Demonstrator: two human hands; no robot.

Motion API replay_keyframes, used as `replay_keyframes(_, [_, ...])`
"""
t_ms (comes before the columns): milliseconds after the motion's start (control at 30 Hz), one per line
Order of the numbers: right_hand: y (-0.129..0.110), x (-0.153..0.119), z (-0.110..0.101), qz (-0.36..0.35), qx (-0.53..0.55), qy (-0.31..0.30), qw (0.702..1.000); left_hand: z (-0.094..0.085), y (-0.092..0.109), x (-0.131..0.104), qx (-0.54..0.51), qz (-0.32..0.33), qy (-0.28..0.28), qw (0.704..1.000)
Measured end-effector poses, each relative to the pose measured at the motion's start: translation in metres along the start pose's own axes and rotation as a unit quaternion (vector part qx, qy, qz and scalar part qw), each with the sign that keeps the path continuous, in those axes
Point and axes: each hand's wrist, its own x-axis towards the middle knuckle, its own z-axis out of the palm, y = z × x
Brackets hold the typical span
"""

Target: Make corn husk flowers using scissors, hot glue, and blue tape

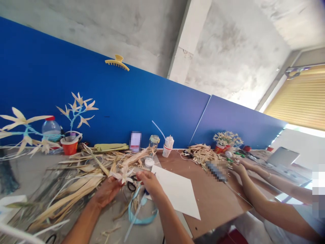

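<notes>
My left hand (108,191) is closed on a pale husk flower (123,174), its pointed petals spread above the fingers. Just right of the flower, my right hand (150,183) has its fingers pinched together near the petals; what lies between them is too small to make out. Black-handled scissors (131,186) lie between the hands. Below them a loop of light blue tape (143,222) rests on the table. Dry husk strips (73,186) are heaped to the left, and a white sheet (177,191) lies to the right.
Husk flowers on blue stems (76,112) stand in a red cup (69,146) at the back left. A phone (135,141), a glass jar (154,140) and a white cup (167,150) line the blue partition (152,101). Another person's arms (269,189) reach in at right.
</notes>
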Motion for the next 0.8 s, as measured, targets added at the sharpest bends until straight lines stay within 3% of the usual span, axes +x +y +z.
replay_keyframes(100, [0.005,0.018,0.028,0.063,0.081,-0.029,0.994,0.002,-0.001,-0.001,0.012,-0.004,-0.012,1.0])
replay_keyframes(200, [0.01,0.029,0.043,0.087,0.131,-0.033,0.987,0.002,-0.002,0.0,0.025,-0.005,-0.022,0.999])
replay_keyframes(333, [0.014,0.033,0.043,0.143,0.218,-0.021,0.965,0.0,-0.002,0.003,0.044,-0.012,-0.024,0.999])
replay_keyframes(467, [0.018,0.031,0.037,0.202,0.35,-0.043,0.913,-0.005,-0.005,0.004,0.067,-0.015,-0.042,0.997])
replay_keyframes(633, [0.022,0.029,0.04,0.224,0.452,-0.069,0.861,-0.003,-0.004,0.002,0.073,-0.011,-0.038,0.997])
replay_keyframes(800, [0.025,0.03,0.048,0.209,0.479,-0.059,0.85,0.003,-0.001,0.0,0.081,-0.002,-0.034,0.996])
